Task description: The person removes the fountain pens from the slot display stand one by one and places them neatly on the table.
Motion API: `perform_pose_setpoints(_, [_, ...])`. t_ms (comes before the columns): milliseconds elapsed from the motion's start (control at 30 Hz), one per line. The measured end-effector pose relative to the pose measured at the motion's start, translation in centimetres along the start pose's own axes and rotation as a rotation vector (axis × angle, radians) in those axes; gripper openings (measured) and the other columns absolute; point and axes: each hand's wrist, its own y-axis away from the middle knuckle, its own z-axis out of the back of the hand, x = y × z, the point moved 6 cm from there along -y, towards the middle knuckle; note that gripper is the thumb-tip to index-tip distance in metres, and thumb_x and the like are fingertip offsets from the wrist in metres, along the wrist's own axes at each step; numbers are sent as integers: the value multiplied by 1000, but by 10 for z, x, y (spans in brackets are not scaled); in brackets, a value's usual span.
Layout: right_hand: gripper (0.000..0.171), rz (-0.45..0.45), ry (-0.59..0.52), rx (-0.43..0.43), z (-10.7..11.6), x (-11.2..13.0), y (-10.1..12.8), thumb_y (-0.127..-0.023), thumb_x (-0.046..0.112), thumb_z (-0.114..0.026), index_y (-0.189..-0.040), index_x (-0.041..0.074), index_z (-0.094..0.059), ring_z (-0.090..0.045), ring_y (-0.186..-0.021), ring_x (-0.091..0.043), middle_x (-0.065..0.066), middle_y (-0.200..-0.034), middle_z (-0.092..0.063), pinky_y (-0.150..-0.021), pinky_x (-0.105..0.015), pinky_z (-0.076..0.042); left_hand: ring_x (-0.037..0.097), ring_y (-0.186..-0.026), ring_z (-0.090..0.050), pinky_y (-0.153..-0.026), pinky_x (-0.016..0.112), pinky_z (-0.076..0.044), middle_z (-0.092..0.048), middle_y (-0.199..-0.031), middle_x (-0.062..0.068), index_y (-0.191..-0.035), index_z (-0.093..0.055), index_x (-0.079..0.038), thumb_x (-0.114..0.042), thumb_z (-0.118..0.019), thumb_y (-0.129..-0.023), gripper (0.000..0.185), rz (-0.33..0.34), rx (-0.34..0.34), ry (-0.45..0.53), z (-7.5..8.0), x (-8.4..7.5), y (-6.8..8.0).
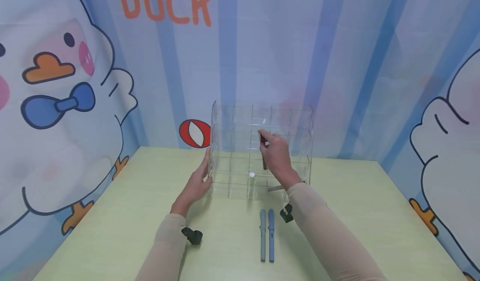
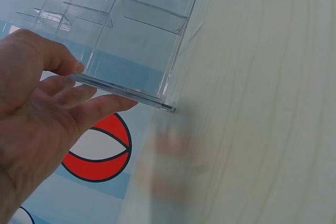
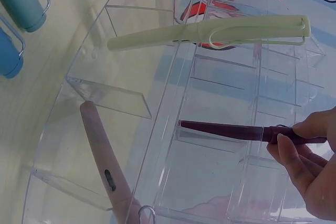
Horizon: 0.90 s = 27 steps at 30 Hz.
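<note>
A: Item one, at the left: our left hand (image 1: 195, 185), fingers (image 2: 100, 108) straight and flat against the left wall of the clear organiser (image 1: 225, 147); nothing clasped, only steadying.

B: We enter the organiser as clear acrylic, a grid of small compartments, standing at the middle of the worktop (image 1: 112, 214) near the back wall; we judge it stiff, light, smooth and slippery, liable to slide or crack if knocked; best braced by its outer edge, as our left hand does.

A: Item two, centre right: the dark maroon pen (image 3: 231, 131), slim and glossy, lying part way into a compartment of the upper middle rows; our right hand (image 1: 276, 154) pinches its rear end between thumb and fingertips (image 3: 294, 153).

B: We judge it rigid, light and slick; hold near the rear end so the barrel feeds straight between the dividers.

A: Already lodged in other cells: a pale green pen (image 3: 210, 32) with a wire clip; a dusty pink pen (image 3: 105, 156), lower down.

B: Item three, loose on the worktop in front of the organiser: two blue-grey pens (image 1: 266, 235), side by side, touching or nearly so, just beside our right forearm.
</note>
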Motion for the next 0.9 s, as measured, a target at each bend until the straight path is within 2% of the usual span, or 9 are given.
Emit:
perform_pose_setpoints(333, [39, 4, -2, -26, -1, -4, 1, -85, -4, -73, -122, 7, -72, -68, -83, -33, -18, -93, -72, -69, -39, -60, 29, -149, -20, -117, 48, -26, -3, -167, -1, -162, 4, -27, 13, -45, -95, 92, 5, -3, -1, 0, 0, 0])
perform_pose_setpoints(633, [39, -12, -53, -31, 1, -5, 2, -85, -7, -70, -122, 6, -72, -69, -83, -33, -19, -95, -72, -67, -37, -61, 30, -149, -19, -117, 49, -27, -3, -167, -1, -162, 3, -26, 12, -45, -95, 91, -2, -10, 5, -1, 0, 0])
perform_pose_setpoints(767, [40, -24, -107, -51, 6, -5, 5, -85, -9, -70, -123, 4, -71, -71, -84, -33, -21, -98, -71, -71, -37, -61, 35, -148, -20, -116, 51, -27, -4, -167, 9, -162, 2, -18, 13, -45, -95, 88, -5, 6, 4, 1, -23, 7])
perform_pose_setpoints(867, [40, 1, -161, -92, 14, 0, 6, -85, -11, -69, -123, 1, -70, -72, -82, -34, -22, -98, -71, -72, -36, -62, 37, -148, -20, -116, 52, -26, -3, -167, 11, -162, 3, -16, 14, -44, -95, 87, -6, 8, -3, 1, -25, 7])
perform_pose_setpoints(900, [40, 13, -174, -108, 16, 2, 6, -85, -11, -69, -123, 1, -70, -73, -82, -34, -22, -98, -71, -72, -35, -62, 36, -148, -20, -116, 52, -26, -4, -167, 9, -162, 3, -19, 14, -44, -95, 88, -7, 3, -5, 1, -18, 5])
